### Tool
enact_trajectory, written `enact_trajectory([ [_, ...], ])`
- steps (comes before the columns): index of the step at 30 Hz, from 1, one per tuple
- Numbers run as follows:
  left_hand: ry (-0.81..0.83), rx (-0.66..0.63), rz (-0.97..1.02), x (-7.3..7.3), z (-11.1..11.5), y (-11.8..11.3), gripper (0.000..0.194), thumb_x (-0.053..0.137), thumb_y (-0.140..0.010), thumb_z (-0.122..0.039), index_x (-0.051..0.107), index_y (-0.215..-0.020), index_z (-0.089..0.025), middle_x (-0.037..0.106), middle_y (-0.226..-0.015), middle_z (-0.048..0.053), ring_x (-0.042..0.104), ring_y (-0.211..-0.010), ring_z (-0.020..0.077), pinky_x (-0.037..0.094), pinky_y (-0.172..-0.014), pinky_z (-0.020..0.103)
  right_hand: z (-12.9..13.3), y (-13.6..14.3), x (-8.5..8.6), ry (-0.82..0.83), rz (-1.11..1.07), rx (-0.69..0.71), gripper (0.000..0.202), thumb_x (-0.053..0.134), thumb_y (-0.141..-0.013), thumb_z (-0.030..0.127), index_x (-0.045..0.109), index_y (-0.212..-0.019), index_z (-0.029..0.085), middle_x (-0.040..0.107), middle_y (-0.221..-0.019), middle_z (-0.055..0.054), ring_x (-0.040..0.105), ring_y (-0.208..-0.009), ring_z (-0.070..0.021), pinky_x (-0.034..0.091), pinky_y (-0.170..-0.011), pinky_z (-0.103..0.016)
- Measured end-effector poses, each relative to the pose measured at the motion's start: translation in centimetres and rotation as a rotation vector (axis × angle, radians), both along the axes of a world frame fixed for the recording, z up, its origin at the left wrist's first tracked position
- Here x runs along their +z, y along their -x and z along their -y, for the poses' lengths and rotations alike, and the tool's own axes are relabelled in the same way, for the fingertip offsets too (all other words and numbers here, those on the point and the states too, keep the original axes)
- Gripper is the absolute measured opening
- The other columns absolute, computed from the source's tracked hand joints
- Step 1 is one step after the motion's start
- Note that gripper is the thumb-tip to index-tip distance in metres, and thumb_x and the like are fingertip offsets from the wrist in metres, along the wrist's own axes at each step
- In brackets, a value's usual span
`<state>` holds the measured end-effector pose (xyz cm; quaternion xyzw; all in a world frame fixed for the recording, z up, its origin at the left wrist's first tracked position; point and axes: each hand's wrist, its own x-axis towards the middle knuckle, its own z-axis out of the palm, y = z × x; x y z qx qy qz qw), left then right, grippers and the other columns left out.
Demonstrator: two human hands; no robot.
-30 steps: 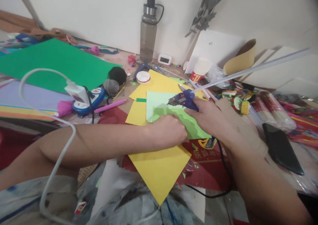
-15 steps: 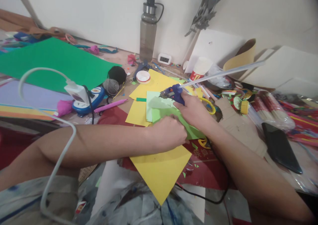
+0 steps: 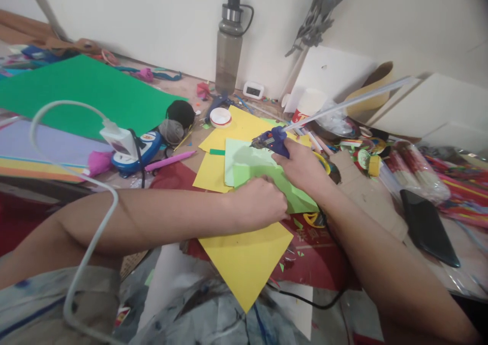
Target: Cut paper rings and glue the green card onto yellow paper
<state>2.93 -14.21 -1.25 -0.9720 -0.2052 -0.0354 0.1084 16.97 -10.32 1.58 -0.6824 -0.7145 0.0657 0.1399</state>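
My right hand (image 3: 301, 164) grips a blue hot glue gun (image 3: 276, 140), a long clear glue stick (image 3: 346, 103) poking out of its back end. The gun's nozzle points left, over a pale green sheet (image 3: 230, 164). My left hand (image 3: 261, 202) is closed at the near edge of a brighter green paper (image 3: 295, 195), which it appears to grip; the fingertips are hidden. Under these lie yellow sheets (image 3: 209, 175), and another yellow sheet (image 3: 246, 266) hangs over the near table edge. A dark green strip (image 3: 217, 152) sticks out to the left.
A grey water bottle (image 3: 229, 55) and a small white clock (image 3: 253, 90) stand at the back. Left are a blue power strip (image 3: 131, 162) with a white cable, black yarn (image 3: 180, 112) and a pink pen (image 3: 171, 160). A dark phone (image 3: 429, 228) lies at the right.
My right hand has moved the glue gun slightly to the right, baring more of the pale green sheet. My left hand stays about where it was.
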Motion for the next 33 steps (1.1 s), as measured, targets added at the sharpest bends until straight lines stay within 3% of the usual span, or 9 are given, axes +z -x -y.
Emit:
enact_trajectory([
  [3, 0.036, -0.014, -0.045, 0.3, -0.1, 0.0, 0.034, 0.057, -0.102, -0.034, 0.079, -0.093, -0.009, 0.076, -0.086, 0.02, 0.072, -0.081, 0.0273, 0.039, -0.058, 0.034, 0.6, 0.0, 0.5, 0.005, 0.023, 0.061, 0.018, 0.056, -0.096, 0.027, 0.066, -0.107, 0.017, 0.076, -0.103, -0.015, 0.068, -0.093, -0.0291, 0.045, -0.075, -0.033],
  [7, 0.055, -0.004, -0.018, 0.4, -0.1, 0.0, 0.04, 0.055, -0.103, -0.04, 0.079, -0.094, -0.009, 0.076, -0.088, 0.02, 0.073, -0.083, 0.0283, 0.042, -0.061, 0.035, 1.5, -0.8, 1.1, 0.033, 0.014, 0.069, 0.015, 0.056, -0.095, 0.026, 0.065, -0.103, 0.018, 0.076, -0.102, -0.013, 0.067, -0.09, -0.0267, 0.044, -0.075, -0.032],
  [16, 0.033, 0.02, 0.018, -0.1, 0.1, 0.0, 0.036, 0.06, -0.1, -0.038, 0.079, -0.095, -0.008, 0.077, -0.095, 0.023, 0.072, -0.083, 0.0284, 0.044, -0.062, 0.035, 1.0, -1.9, -0.3, -0.027, -0.088, 0.062, 0.015, 0.058, -0.092, 0.029, 0.065, -0.099, 0.017, 0.074, -0.095, -0.011, 0.063, -0.083, -0.0248, 0.042, -0.072, -0.032],
  [28, -0.023, -0.014, 0.024, -0.5, 0.0, 0.0, 0.037, 0.062, -0.099, -0.041, 0.079, -0.091, -0.009, 0.076, -0.084, 0.019, 0.072, -0.079, 0.0265, 0.041, -0.059, 0.033, -0.3, -0.5, -0.8, -0.03, -0.067, 0.023, 0.017, 0.056, -0.093, 0.027, 0.065, -0.105, 0.019, 0.074, -0.099, -0.013, 0.067, -0.09, -0.0286, 0.045, -0.077, -0.035],
  [33, -0.001, -0.023, 0.008, -0.2, 0.0, 0.1, 0.035, 0.06, -0.1, -0.036, 0.079, -0.089, -0.009, 0.077, -0.086, 0.019, 0.072, -0.08, 0.0267, 0.042, -0.06, 0.034, 0.6, -0.8, -0.6, 0.019, -0.117, 0.056, 0.013, 0.058, -0.093, 0.028, 0.064, -0.101, 0.019, 0.074, -0.094, -0.009, 0.066, -0.085, -0.0251, 0.045, -0.073, -0.031],
])
